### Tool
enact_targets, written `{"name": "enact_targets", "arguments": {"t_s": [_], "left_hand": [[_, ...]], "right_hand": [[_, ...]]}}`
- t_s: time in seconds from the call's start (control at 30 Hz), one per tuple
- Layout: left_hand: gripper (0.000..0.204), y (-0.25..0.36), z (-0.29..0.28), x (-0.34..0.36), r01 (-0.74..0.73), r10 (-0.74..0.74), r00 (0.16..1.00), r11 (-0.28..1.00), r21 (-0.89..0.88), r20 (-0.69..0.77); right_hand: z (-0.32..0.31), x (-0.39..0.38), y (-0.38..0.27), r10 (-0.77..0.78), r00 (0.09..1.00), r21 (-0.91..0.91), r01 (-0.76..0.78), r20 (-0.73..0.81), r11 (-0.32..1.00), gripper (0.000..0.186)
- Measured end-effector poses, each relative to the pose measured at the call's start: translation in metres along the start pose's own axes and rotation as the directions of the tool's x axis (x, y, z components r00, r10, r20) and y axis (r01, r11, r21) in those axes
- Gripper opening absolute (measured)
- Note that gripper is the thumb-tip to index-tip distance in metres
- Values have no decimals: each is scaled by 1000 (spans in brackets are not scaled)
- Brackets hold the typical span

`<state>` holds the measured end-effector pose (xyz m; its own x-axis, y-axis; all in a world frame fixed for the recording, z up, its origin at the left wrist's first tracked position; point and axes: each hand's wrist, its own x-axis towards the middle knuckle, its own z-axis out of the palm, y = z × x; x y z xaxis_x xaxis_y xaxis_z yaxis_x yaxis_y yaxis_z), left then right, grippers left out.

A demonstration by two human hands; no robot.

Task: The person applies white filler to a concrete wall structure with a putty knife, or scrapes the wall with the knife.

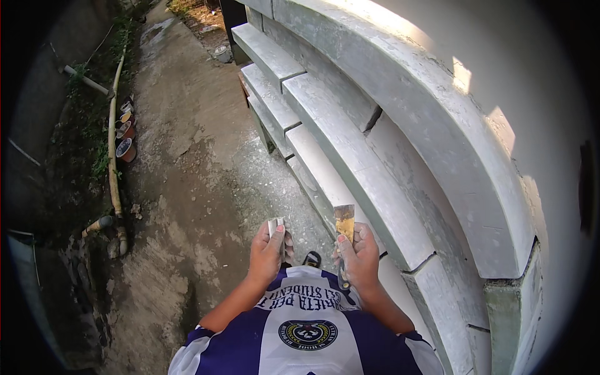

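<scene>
My left hand (269, 249) is closed around a small whitish piece (275, 223), its top edge showing between thumb and fingers. Whether that piece is a sanding block or something else cannot be made out. My right hand (359, 253) grips a putty knife (344, 219) with a flat blade, yellowish and dark at its end, pointing up and away from me. Part of its handle shows below the fingers. Pale dust coats the fingers of both hands. The two hands are apart in front of my chest, and the right one is nearer the stepped grey-white ledges (350, 156).
Curved pale slabs (437, 119) rise in tiers along my right against a white wall (550, 125). A stained concrete path (181, 125) runs ahead on the left. Beside it lie a long pipe (113, 144) and several flower pots (126, 150). My sandal (312, 259) shows below.
</scene>
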<state>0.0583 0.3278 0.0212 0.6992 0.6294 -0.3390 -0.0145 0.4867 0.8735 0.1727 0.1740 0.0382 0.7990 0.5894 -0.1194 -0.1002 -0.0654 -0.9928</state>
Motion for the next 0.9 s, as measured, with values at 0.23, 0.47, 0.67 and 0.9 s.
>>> {"name": "enact_targets", "arguments": {"t_s": [0.23,0.47,0.67,0.9], "left_hand": [[23,-8,12,42,10,-75,954,976,217,290],[22,4,44,71,57,-285,669,941,335,687],[32,-6,66,66,-216,-202,462,919,330,863],[35,27,107,52,-460,-208,272,829,317,940]], "right_hand": [[25,10,-15,87,988,285,-47,-127,957,17],[47,23,9,-85,823,141,196,-562,970,12],[47,9,-10,-194,494,-13,347,-848,938,15],[31,-6,-33,-278,419,-68,451,-864,890,26]]}}
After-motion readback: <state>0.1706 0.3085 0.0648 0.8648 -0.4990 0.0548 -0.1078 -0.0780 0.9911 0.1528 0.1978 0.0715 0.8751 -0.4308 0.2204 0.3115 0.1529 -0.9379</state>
